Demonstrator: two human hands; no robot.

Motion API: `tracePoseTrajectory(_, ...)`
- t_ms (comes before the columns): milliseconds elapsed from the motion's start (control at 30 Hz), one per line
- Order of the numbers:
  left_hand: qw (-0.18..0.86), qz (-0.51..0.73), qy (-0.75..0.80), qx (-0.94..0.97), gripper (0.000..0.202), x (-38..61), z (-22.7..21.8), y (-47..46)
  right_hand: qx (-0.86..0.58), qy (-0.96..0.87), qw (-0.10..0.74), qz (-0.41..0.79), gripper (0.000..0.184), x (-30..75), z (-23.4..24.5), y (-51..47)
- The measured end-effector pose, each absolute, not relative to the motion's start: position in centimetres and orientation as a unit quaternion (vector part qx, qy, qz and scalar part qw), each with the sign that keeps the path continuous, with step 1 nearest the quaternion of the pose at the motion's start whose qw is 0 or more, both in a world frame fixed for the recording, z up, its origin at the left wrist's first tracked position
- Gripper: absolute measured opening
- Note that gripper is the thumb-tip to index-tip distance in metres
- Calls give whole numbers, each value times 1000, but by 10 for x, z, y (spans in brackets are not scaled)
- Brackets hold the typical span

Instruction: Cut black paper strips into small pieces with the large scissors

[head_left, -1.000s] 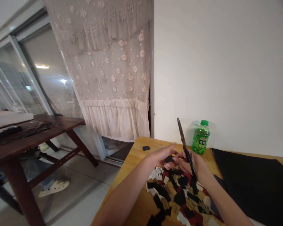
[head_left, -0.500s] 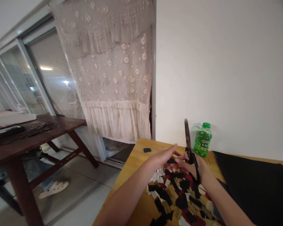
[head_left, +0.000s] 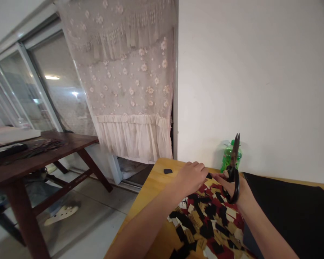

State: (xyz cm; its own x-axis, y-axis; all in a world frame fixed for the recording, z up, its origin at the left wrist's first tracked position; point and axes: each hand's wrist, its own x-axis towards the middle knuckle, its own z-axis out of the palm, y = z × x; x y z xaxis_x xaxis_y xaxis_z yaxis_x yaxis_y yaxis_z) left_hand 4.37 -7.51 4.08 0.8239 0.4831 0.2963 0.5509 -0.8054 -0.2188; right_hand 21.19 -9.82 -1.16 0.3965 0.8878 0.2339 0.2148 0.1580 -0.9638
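Observation:
My right hand (head_left: 232, 185) grips a pair of scissors (head_left: 234, 154) with black handles, the closed-looking blades pointing up. My left hand (head_left: 193, 176) is closed, back upward and fingers curled under, so whatever it holds is hidden. A small dark piece (head_left: 209, 176) shows between the fingertips of both hands; which hand grips it I cannot tell. Below the hands spreads a pile of small cut pieces (head_left: 205, 219) in black, tan, white and red. One lone dark piece (head_left: 167, 171) lies left of my left hand.
The wooden table (head_left: 153, 190) meets the wall. Behind the scissors stands a green bottle (head_left: 226, 156). A large black sheet (head_left: 288, 212) covers the table's right side. To the left are a dark brown table (head_left: 70, 144) and a person's foot in a white clog (head_left: 62, 215).
The scissors and my right hand have shifted right, so the blades now overlap the bottle. My left hand has turned palm down and its fingers have curled.

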Motion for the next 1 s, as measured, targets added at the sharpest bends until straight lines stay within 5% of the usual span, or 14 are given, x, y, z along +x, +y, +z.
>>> tracePoseTrajectory(167,194,-105,-261,-940,22,45,40,-76,-587,-462,608,268,50,208,-14,-98)
tracePoseTrajectory(600,79,-115,-307,-941,27,38,38,-60,-585,-456,614,267,47,200,-1,-106)
tracePoseTrajectory(1000,18,-46,-524,-850,16,-47,14,13,-599,-445,601,286,43,204,-5,-105)
